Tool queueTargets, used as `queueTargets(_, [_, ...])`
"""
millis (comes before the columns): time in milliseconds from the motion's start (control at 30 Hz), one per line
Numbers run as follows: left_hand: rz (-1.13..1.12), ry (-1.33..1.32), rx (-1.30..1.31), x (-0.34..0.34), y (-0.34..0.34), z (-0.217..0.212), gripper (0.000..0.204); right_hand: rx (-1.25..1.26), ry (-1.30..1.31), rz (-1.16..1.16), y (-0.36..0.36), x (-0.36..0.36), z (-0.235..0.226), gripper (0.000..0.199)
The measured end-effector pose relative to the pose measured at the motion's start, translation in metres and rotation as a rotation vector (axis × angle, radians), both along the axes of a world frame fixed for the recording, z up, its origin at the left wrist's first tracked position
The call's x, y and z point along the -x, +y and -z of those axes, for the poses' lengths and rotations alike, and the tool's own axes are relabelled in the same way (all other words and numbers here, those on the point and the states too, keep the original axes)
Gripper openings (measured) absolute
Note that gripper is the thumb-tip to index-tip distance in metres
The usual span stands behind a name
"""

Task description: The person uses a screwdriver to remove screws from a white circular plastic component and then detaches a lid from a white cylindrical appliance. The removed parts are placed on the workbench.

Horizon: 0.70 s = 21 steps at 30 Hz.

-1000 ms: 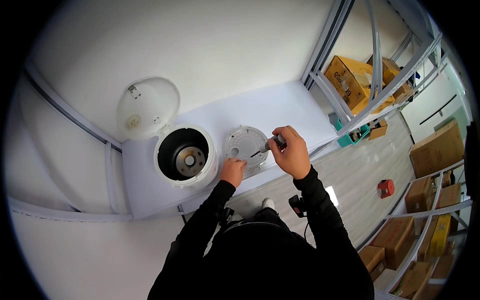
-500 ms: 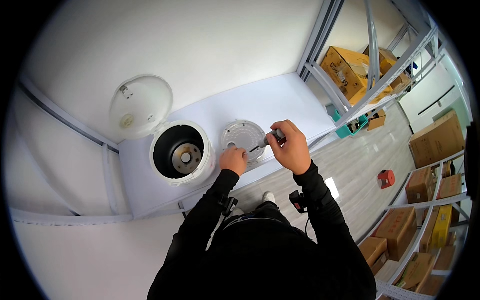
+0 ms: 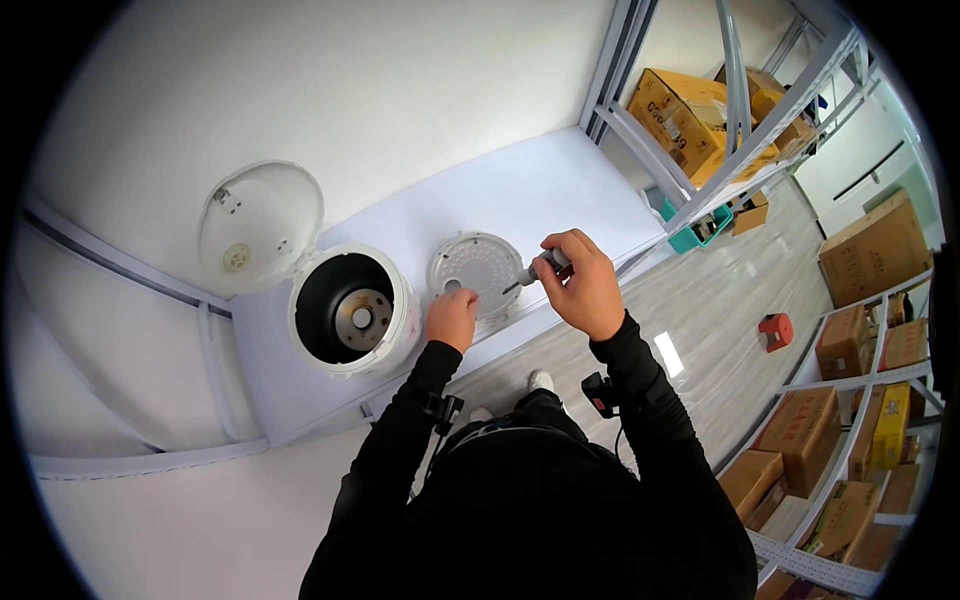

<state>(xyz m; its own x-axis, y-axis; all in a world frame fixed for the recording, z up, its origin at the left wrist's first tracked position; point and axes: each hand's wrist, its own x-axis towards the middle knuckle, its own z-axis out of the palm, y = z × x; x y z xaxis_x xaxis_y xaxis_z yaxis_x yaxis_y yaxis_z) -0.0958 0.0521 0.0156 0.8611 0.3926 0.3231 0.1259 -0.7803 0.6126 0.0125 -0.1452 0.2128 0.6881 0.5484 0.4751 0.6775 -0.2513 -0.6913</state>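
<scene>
A screwdriver (image 3: 545, 266) with a grey handle is gripped in my right hand (image 3: 580, 287), closed around it. Its thin shaft points left and down over a round white perforated plastic cover (image 3: 487, 262) lying on the table. At the cover's near-left edge is my left hand (image 3: 453, 318), its fingers curled together; what they hold, if anything, is hidden. To the left stands a white rice cooker (image 3: 400, 320) with its hinged lid (image 3: 270, 215) raised. No pot sits inside, and the metal heating plate (image 3: 362, 318) shows at the bottom of the dark cavity.
The white table (image 3: 560, 180) runs along a pale wall, between grey metal frame posts. Beyond its right end are a yellow carton (image 3: 680, 120) and a teal bin (image 3: 700, 230). A red stool (image 3: 775, 332) stands on the floor near shelves with several brown cartons (image 3: 797, 440).
The screwdriver tip and my left hand have drawn slightly apart, with the left hand shifting left along the cover's edge. The whole view has also shifted a little.
</scene>
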Motion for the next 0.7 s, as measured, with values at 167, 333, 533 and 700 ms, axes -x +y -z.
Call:
queueTargets(167, [0.033,0.031,0.014,0.007,0.001,-0.008,0.010,-0.006,0.011,-0.029,0.007,0.001,0.003,0.018])
queueTargets(333, [-0.008,0.016,0.043,0.007,-0.001,-0.011,0.009,-0.007,0.011,-0.045,0.011,-0.001,0.005,0.019])
queueTargets(533, [-0.028,0.074,0.124,0.007,0.004,0.002,0.012,0.005,0.009,-0.055,0.013,-0.002,0.005,0.019])
queueTargets(700, [-0.053,0.103,0.099,0.006,0.001,0.002,0.012,0.019,0.010,-0.058,0.013,-0.003,0.007,0.019])
